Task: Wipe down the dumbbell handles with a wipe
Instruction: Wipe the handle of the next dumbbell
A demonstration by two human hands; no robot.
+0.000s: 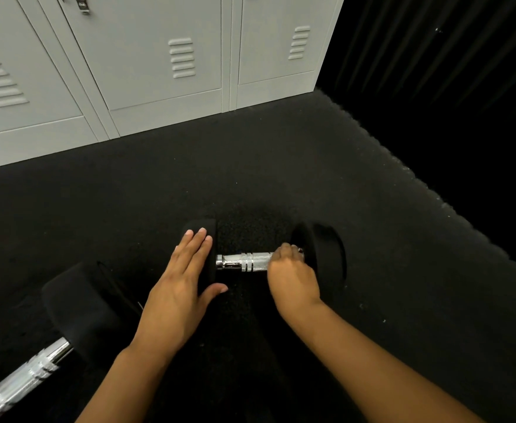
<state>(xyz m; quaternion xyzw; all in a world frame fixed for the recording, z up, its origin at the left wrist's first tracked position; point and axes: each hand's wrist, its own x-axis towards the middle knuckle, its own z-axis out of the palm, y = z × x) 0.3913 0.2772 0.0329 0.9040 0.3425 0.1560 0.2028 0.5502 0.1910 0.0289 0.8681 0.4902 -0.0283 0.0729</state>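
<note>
A black dumbbell with a chrome handle [243,262] lies crosswise on the black floor in front of me. My left hand [186,273] rests flat, fingers apart, on its left weight head [203,230]. My right hand [293,271] is closed around the right end of the handle, next to the right weight head [327,254]. A small pale bit shows at its fingertips; I cannot tell whether it is a wipe. A second dumbbell [76,309] lies at the lower left, its chrome handle [24,380] running to the frame's corner.
Grey metal lockers [159,71] stand along the back edge of the black rubber floor [281,166]. To the right the floor ends at a dark, ribbed wall [449,71].
</note>
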